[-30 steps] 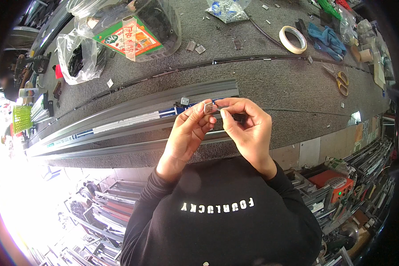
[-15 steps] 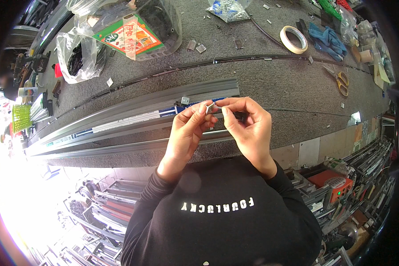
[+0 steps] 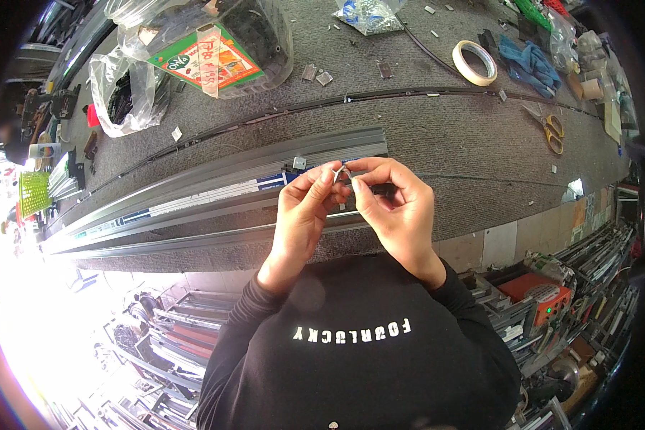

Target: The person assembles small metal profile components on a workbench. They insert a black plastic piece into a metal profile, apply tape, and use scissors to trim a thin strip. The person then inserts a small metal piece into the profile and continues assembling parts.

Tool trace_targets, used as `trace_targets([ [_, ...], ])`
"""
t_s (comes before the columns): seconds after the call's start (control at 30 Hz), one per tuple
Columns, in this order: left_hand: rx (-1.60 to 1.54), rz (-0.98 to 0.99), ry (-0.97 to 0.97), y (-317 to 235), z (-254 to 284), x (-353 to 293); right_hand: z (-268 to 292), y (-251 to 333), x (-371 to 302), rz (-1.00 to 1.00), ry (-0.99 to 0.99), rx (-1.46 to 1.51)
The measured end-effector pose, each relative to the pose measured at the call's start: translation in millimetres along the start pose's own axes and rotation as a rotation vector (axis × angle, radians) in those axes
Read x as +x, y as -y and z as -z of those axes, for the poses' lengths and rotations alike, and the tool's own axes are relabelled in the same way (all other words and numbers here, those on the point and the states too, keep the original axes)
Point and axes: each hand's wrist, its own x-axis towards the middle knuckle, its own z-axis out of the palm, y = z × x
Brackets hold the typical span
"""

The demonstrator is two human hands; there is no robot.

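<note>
Between my two hands, above the metal profiles, is a small metal piece [image 3: 339,174], pale and shiny; its exact kind is too small to make out. My left hand [image 3: 304,204] pinches it between thumb and fingers. On its other side my right hand [image 3: 394,204] has thumb and forefinger closed at the piece's edge; whatever these fingertips hold is hidden. Long grey metal profiles [image 3: 215,172] with a blue and white strip lie under my hands. A small metal bracket [image 3: 299,163] rests on them just beyond my left fingers.
A clear plastic tub [image 3: 265,50] and an opened plastic bag [image 3: 122,97] stand at the far left. Masking tape [image 3: 461,66], a blue cloth [image 3: 530,64] and scissors [image 3: 553,135] lie at the right on the grey carpeted table [image 3: 473,136]. A bag of small parts [image 3: 369,16] is at the back.
My right hand has shifted slightly left, its fingertips now nearer my left ones. The small metal piece stays in my left fingers.
</note>
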Motion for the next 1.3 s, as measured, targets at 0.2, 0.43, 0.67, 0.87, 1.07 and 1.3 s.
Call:
trace_targets([
  [0.2,0.033,-0.021,-0.010,0,1,0,0,-2,1,0.052,0.009,-0.040],
  [0.43,0.267,-0.121,-0.009,-6,-8,-5,2,-9,1,0.026,0.053,-0.025],
  [0.67,1.078,-0.583,-0.032,-27,-15,1,10,-11,6,-0.028,0.158,-0.123],
  [0.87,1.381,-0.765,-0.137,-48,-16,0,5,-2,17,0.214,0.182,-0.428],
  [1.07,1.020,-0.612,-0.017,-46,-9,-2,-1,5,22,0.268,0.282,-0.311],
  [1.3,1.005,-0.954,0.067,-12,-3,6,0,2,28,-0.172,0.279,0.191],
])
